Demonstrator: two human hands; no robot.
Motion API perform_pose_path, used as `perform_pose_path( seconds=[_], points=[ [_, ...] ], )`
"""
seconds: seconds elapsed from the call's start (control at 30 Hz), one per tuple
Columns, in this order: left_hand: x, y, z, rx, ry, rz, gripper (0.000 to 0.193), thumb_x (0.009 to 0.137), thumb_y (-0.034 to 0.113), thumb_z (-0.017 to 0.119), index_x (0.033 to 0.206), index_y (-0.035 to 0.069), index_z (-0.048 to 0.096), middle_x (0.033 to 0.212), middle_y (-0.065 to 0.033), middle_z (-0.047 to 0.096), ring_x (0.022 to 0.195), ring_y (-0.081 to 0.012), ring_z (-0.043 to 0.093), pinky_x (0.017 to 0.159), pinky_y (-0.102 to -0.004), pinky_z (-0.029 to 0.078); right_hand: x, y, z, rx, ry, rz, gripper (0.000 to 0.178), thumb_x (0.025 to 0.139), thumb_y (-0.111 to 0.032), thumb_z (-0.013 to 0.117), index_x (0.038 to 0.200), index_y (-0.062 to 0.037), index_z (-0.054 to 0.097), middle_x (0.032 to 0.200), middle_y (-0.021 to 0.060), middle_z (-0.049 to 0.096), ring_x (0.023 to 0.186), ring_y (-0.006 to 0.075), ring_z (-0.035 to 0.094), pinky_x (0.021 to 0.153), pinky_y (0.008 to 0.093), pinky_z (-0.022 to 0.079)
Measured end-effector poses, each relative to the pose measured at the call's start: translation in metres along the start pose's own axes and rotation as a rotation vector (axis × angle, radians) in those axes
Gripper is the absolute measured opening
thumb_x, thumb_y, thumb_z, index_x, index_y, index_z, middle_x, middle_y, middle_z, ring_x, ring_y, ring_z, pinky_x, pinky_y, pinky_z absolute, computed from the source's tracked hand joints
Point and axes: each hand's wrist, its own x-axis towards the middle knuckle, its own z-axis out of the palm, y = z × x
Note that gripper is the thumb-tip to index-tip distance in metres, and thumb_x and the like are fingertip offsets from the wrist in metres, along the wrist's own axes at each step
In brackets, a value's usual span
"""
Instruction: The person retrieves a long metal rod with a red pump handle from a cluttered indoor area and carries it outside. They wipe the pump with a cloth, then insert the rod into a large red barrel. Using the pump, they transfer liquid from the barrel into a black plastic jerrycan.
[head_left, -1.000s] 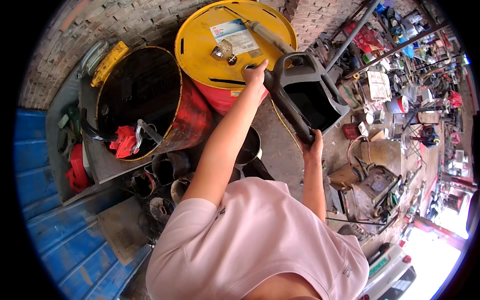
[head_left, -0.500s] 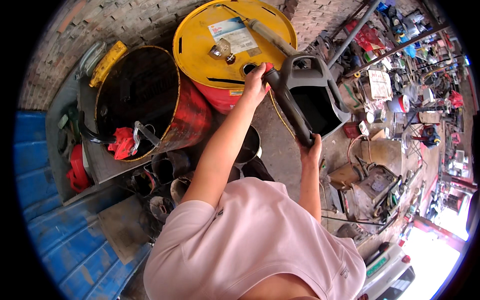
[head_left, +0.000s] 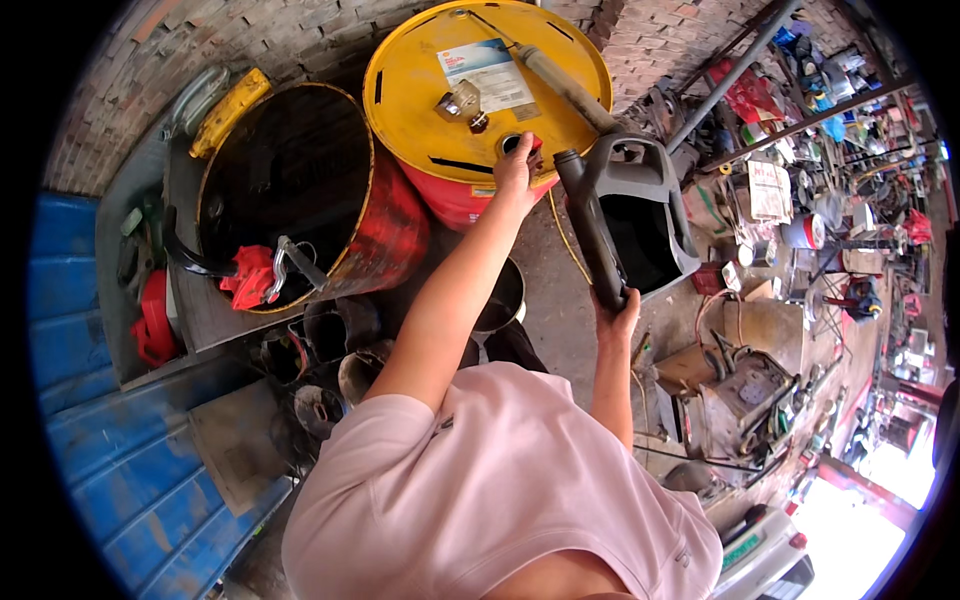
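My left hand [head_left: 515,178] pinches a red cap [head_left: 536,153] over the near rim of the yellow-topped drum [head_left: 410,95]. Just right of it stands the uncovered spout [head_left: 570,160] of a dark grey plastic jug [head_left: 627,178]. This jug has a moulded handle at its far end and a large dark opening in its side. My right hand [head_left: 617,312] is closed round the near end of the jug's long tubular edge, carrying it in the air. On the drum lid, near my left hand, lie a small clear bottle [head_left: 462,102] and a grease gun [head_left: 560,85].
An open red drum [head_left: 395,215], dark inside, stands at left with a red-handled hand pump [head_left: 252,277] at its rim. Black containers [head_left: 340,325] crowd below it, beside blue metal sheeting [head_left: 130,440]. Cluttered shelves and a worn metal machine [head_left: 740,385] stand at right.
The red cap has come off the jug's spout and moved left with my left hand. The jug stays in my right hand, slightly lower.
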Motion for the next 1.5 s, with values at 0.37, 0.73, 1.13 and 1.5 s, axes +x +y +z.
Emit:
perform_pose_path(
  seconds=[0.37,0.73,1.13,1.5],
  points=[
    [-0.013,0.019,-0.025,-0.125,0.098,-0.220,0.053,0.082,0.057,0.054,0.111,0.013,0.053,0.110,-0.0033,0.058,0.113,-0.0165,0.048,0.102,-0.0330,0.026,0.025,0.026,0.006,-0.025,0.038,-0.051,0.030,0.079,-0.020,0.052,0.097,0.0029,0.044,0.104,0.0189,0.051,0.097,0.0342,0.053,0.085,0.0510,0.048],
    [0.007,0.005,-0.050,-0.180,0.040,-0.265,0.054,0.079,0.061,0.053,0.106,0.015,0.055,0.112,-0.0014,0.061,0.116,-0.0141,0.047,0.105,-0.0343,0.020,0.009,0.036,0.027,-0.021,0.069,-0.083,0.026,0.079,-0.016,0.053,0.097,0.0012,0.047,0.101,0.0149,0.050,0.092,0.0304,0.055,0.077,0.0492,0.053],
    [0.018,0.001,-0.073,-0.171,0.007,-0.279,0.048,0.080,0.059,0.055,0.103,0.016,0.057,0.108,0.0002,0.062,0.113,-0.0141,0.050,0.102,-0.0348,0.019,-0.014,0.070,0.023,-0.029,0.166,-0.130,0.026,0.077,-0.014,0.054,0.097,0.0005,0.044,0.100,0.0154,0.049,0.088,0.0307,0.056,0.076,0.0504,0.053],
    [0.011,-0.001,-0.076,-0.146,-0.014,-0.316,0.046,0.079,0.059,0.055,0.094,0.016,0.059,0.103,-0.0012,0.061,0.108,-0.0154,0.050,0.098,-0.0359,0.029,-0.014,0.090,0.036,-0.009,0.221,-0.203,0.033,0.076,-0.015,0.057,0.098,0.0029,0.041,0.100,0.0179,0.046,0.087,0.0330,0.055,0.073,0.0495,0.054]
  ],
)
